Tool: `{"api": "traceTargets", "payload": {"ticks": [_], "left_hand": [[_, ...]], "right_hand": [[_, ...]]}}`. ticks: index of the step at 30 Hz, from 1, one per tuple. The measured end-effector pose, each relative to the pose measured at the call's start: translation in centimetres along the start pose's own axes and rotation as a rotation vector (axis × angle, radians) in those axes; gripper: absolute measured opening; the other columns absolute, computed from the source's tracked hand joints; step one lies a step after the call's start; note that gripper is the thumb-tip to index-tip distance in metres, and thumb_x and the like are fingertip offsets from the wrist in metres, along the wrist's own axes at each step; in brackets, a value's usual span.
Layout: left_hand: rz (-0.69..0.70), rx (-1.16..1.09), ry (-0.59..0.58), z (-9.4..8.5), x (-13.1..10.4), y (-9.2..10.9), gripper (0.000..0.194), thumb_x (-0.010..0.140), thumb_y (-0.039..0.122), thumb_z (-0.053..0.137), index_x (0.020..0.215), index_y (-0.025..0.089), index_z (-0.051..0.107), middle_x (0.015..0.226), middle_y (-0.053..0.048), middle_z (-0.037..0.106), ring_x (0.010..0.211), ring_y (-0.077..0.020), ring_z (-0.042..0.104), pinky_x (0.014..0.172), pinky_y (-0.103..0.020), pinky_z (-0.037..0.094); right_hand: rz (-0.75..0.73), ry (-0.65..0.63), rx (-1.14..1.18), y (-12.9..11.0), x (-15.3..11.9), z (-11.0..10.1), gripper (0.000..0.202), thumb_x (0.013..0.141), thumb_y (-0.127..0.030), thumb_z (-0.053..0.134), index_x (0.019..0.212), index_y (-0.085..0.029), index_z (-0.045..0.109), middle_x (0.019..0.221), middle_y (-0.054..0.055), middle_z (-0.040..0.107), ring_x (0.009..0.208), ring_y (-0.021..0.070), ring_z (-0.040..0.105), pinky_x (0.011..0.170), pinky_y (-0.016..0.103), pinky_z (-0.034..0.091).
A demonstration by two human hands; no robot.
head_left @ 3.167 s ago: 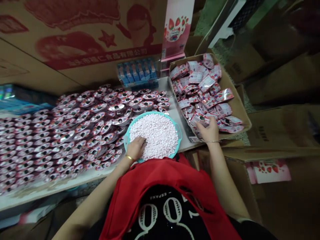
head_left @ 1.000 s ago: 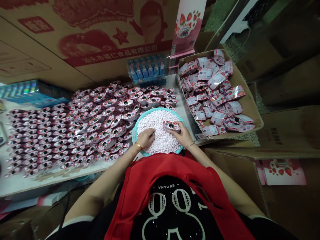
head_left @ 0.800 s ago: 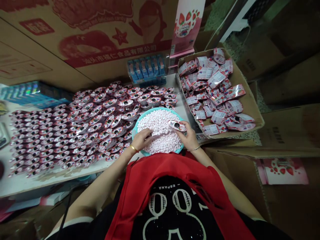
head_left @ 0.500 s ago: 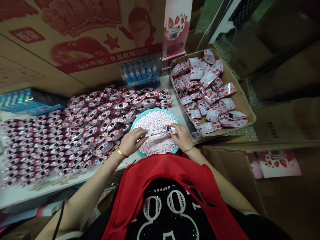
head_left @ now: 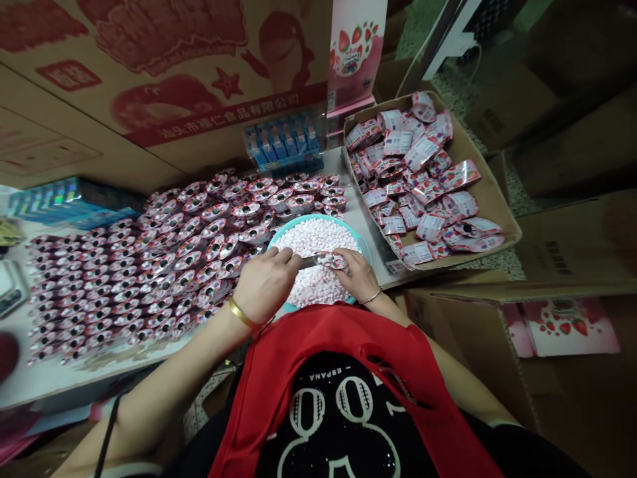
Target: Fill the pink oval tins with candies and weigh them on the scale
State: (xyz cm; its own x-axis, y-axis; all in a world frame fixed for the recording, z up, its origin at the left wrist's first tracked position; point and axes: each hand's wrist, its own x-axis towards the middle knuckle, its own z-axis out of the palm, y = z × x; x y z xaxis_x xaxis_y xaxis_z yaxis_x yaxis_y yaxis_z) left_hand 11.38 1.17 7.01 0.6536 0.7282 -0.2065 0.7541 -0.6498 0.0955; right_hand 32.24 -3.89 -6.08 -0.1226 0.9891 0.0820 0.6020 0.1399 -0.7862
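My left hand (head_left: 266, 282) is closed on a narrow metal scoop (head_left: 309, 263), whose far end meets the mouth of a small red-and-white candy packet (head_left: 332, 259). Pinched in the fingers of my right hand (head_left: 359, 275), that packet is held over the basin; white pieces show at its opening. Below both hands is a round turquoise basin (head_left: 365, 247) full of small pale pink-white candies (head_left: 318, 234). Left of the basin, many filled-out packets (head_left: 189, 245) stand upright in tight rows, their oval tops showing dark centres.
An open cardboard tray (head_left: 502, 199) on the right holds a heap of packets (head_left: 421, 153). Blue boxes (head_left: 283, 143) stand at the back, against a large printed carton (head_left: 179, 79). More blue boxes (head_left: 74, 199) and a scale-like device (head_left: 10, 289) are at the left.
My left hand has risen out of the candies with the scoop and turned over, bringing it to the packet. The packet in my right hand is tilted toward the scoop.
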Motion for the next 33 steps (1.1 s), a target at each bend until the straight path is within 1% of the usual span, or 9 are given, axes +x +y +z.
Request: {"api": "traceTargets", "payload": {"ticks": [4, 8, 12, 17, 19, 23, 28, 31, 33], "left_hand": [[-0.081, -0.147, 0.082, 0.6, -0.9, -2.2, 0.02, 0.09, 0.033, 0.045, 0.096, 0.021, 0.06, 0.086, -0.006, 0.059, 0.081, -0.0221, 0.056, 0.066, -0.032, 0.044], [-0.216, -0.455, 0.237, 3.4, -1.1, -3.5, 0.028, 0.09, 0.041, 0.047, 0.105, 0.019, 0.056, 0.097, -0.006, 0.061, 0.086, -0.0196, 0.057, 0.075, -0.031, 0.046], [-0.25, -0.763, 0.319, 7.2, -0.5, -2.3, 0.029, 0.086, 0.043, 0.053, 0.1, 0.018, 0.054, 0.093, -0.004, 0.062, 0.081, -0.0158, 0.057, 0.072, -0.027, 0.046], [-0.234, -0.729, 0.268, 9.8, 0.3, 0.6, 0.01, 0.084, 0.027, 0.05, 0.086, 0.018, 0.053, 0.076, -0.003, 0.057, 0.068, -0.0147, 0.051, 0.064, -0.027, 0.041], [-0.216, -0.682, 0.255, 9.6, 0.5, 1.2, 0.009, 0.082, 0.022, 0.049, 0.089, 0.018, 0.052, 0.081, -0.004, 0.058, 0.073, -0.0162, 0.052, 0.067, -0.028, 0.042], [-0.057, -0.691, 0.19, 8.4, 0.4, 0.9, 0.009, 0.081, 0.022, 0.05, 0.09, 0.019, 0.051, 0.08, -0.004, 0.057, 0.074, -0.0165, 0.053, 0.068, -0.028, 0.043], [-0.027, -0.563, 0.206, 6.4, -1.0, -1.5, 0.042, 0.081, 0.047, 0.059, 0.11, 0.019, 0.049, 0.103, -0.01, 0.054, 0.088, -0.0199, 0.056, 0.071, -0.029, 0.045], [-0.032, -0.501, 0.135, 5.3, -2.5, -3.4, 0.036, 0.085, 0.045, 0.054, 0.11, 0.019, 0.05, 0.099, -0.008, 0.055, 0.087, -0.0188, 0.056, 0.069, -0.028, 0.045], [-0.048, -0.535, 0.152, 4.7, -4.0, -5.4, 0.029, 0.087, 0.041, 0.052, 0.106, 0.019, 0.051, 0.095, -0.006, 0.056, 0.085, -0.0172, 0.056, 0.071, -0.027, 0.044]], "right_hand": [[0.05, 0.012, 0.118, 0.4, -0.3, 0.1, 0.037, 0.08, -0.022, 0.057, 0.117, -0.023, 0.054, 0.117, 0.009, 0.062, 0.11, 0.0244, 0.058, 0.096, 0.041, 0.046], [0.058, 0.002, 0.224, 0.4, -0.3, 0.3, 0.04, 0.08, -0.024, 0.059, 0.119, -0.023, 0.053, 0.117, 0.008, 0.062, 0.109, 0.0228, 0.058, 0.095, 0.039, 0.046], [-0.021, -0.032, 0.26, 0.0, -0.1, 0.7, 0.037, 0.08, -0.022, 0.058, 0.116, -0.022, 0.053, 0.115, 0.009, 0.062, 0.108, 0.0222, 0.058, 0.094, 0.038, 0.046], [-0.023, -0.074, 0.172, -0.1, -0.3, 1.2, 0.032, 0.079, -0.023, 0.056, 0.111, -0.02, 0.057, 0.103, 0.01, 0.064, 0.097, 0.0236, 0.061, 0.085, 0.038, 0.05], [0.015, -0.081, 0.158, -0.1, -0.4, 1.3, 0.028, 0.079, -0.026, 0.057, 0.107, -0.02, 0.059, 0.096, 0.009, 0.066, 0.09, 0.0238, 0.063, 0.081, 0.038, 0.052], [0.009, -0.152, 0.239, -0.5, -0.2, 1.4, 0.026, 0.08, -0.026, 0.053, 0.103, -0.023, 0.063, 0.089, 0.005, 0.068, 0.087, 0.0236, 0.065, 0.085, 0.041, 0.051], [-0.008, -0.113, 0.258, -2.1, 1.0, 2.4, 0.027, 0.079, -0.035, 0.058, 0.103, -0.024, 0.065, 0.094, 0.007, 0.071, 0.088, 0.0271, 0.067, 0.082, 0.043, 0.054], [-0.068, -0.158, 0.258, -4.0, 2.3, 3.3, 0.032, 0.081, -0.038, 0.059, 0.108, -0.022, 0.063, 0.1, 0.009, 0.07, 0.097, 0.0285, 0.065, 0.087, 0.044, 0.052], [-0.103, -0.202, 0.274, -5.2, 3.4, 3.7, 0.041, 0.082, -0.04, 0.058, 0.119, -0.022, 0.057, 0.113, 0.01, 0.066, 0.108, 0.0279, 0.061, 0.093, 0.045, 0.05]]}}
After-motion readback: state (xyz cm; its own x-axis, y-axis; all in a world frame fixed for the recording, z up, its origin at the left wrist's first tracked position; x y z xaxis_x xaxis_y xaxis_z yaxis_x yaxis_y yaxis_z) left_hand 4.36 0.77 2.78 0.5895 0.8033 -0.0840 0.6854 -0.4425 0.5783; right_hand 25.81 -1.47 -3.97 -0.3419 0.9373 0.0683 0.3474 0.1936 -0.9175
